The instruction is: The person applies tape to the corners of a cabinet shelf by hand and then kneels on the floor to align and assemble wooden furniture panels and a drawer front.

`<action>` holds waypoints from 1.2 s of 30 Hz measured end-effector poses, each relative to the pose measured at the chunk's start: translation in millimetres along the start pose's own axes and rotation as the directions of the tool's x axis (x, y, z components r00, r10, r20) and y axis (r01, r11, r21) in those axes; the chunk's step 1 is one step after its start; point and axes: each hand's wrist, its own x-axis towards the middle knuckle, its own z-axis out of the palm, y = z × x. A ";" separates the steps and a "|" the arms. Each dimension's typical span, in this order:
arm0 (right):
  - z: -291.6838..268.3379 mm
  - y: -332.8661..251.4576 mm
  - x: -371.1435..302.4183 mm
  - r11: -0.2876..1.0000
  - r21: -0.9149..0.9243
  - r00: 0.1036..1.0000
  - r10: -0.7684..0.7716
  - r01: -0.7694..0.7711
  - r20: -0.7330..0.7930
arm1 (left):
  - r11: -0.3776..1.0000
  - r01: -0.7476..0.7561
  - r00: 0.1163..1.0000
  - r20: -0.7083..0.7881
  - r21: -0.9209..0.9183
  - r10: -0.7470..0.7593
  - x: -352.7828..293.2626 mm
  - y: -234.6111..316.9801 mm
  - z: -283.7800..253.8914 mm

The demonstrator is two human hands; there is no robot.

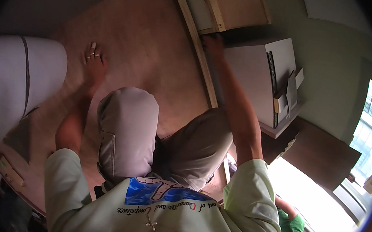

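Note:
My left hand (96, 65) rests on a broad reddish-brown plywood panel (134, 53), its fingers stretched forward and holding nothing. Pale bands circle some of those fingers, and one tip looks wrapped. Reaching ahead to the right, my right hand (214, 45) is at the far side of a long light wooden strip (197, 45), close to a framed wooden panel (237, 7). Shadow hides most of its fingers, so I cannot make out whether it grips anything.
A white rolled bundle (1, 80) with a dark band lies at the left. On the right stand a white box-like cabinet (255, 73), a brown board (319, 151) and a bright window (366, 124). A person in a green top (289, 224) is at the lower right.

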 end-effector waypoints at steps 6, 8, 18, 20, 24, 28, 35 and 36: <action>32.1 -15.7 11.3 0.946 0.097 0.944 -0.295 0.310 -0.146 | 1.000 0.017 1.000 0.016 -0.009 -0.017 4.6 -1.5 -7.8; 7.9 10.0 28.8 0.929 -0.048 0.908 -0.368 0.366 -0.201 | 0.999 -0.013 1.000 0.004 -0.043 0.013 11.4 7.5 -3.2; 24.8 -25.0 1.6 0.837 -0.534 0.915 -0.119 -0.116 -0.386 | 0.985 0.056 0.997 0.056 -0.161 -0.048 7.7 -0.1 -15.4; 17.8 -19.2 2.4 0.851 -0.515 0.921 -0.115 -0.101 -0.372 | 0.983 0.054 0.998 0.049 -0.175 -0.046 10.3 2.9 -17.4; 22.9 -27.6 4.2 0.884 -0.467 0.943 -0.187 0.039 -0.276 | 0.979 0.071 0.997 0.008 -0.189 -0.071 5.3 -8.3 -0.7; -5.7 -24.7 5.3 0.897 -0.441 0.999 0.010 0.005 0.032 | 0.974 0.068 0.998 0.025 -0.218 -0.064 3.7 -4.1 -7.8; -50.4 -20.1 -16.9 0.950 0.121 0.895 -0.313 0.289 0.317 | 0.963 0.018 1.000 -0.019 -0.269 -0.024 12.3 2.9 -10.5; -35.3 -59.0 -17.2 0.906 -0.109 0.897 -0.376 0.408 0.230 | 0.969 0.037 0.999 -0.016 -0.243 -0.042 4.1 -6.9 -9.6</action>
